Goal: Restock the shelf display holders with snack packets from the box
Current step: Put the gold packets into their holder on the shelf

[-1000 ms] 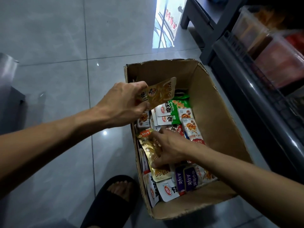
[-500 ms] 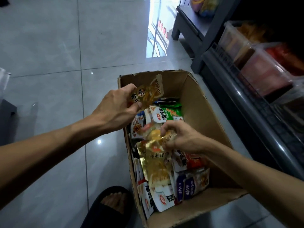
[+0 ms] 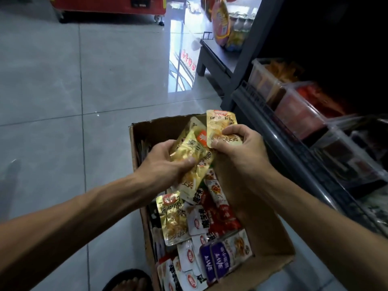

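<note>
A cardboard box (image 3: 270, 248) stands on the floor, filled with several snack packets (image 3: 210, 223) in gold, white, red and purple. Above the box my left hand (image 3: 165, 162) grips a small stack of gold packets (image 3: 193, 152), thumb on top. My right hand (image 3: 237, 148) pinches another gold packet (image 3: 220, 124) by its lower end, right beside the stack. To the right, clear plastic display holders (image 3: 294, 103) sit in a row on a dark shelf (image 3: 298, 156).
Grey floor tiles (image 3: 73, 91) spread to the left and beyond the box. A low dark platform (image 3: 216, 59) with bagged goods stands at the back right. A red unit on wheels (image 3: 109, 5) is at the far edge. My sandalled foot (image 3: 128, 282) is beside the box.
My right hand lifted a gold packet out of the box and brought it up next to the packets in my left hand. The view has tilted up toward the shelf.
</note>
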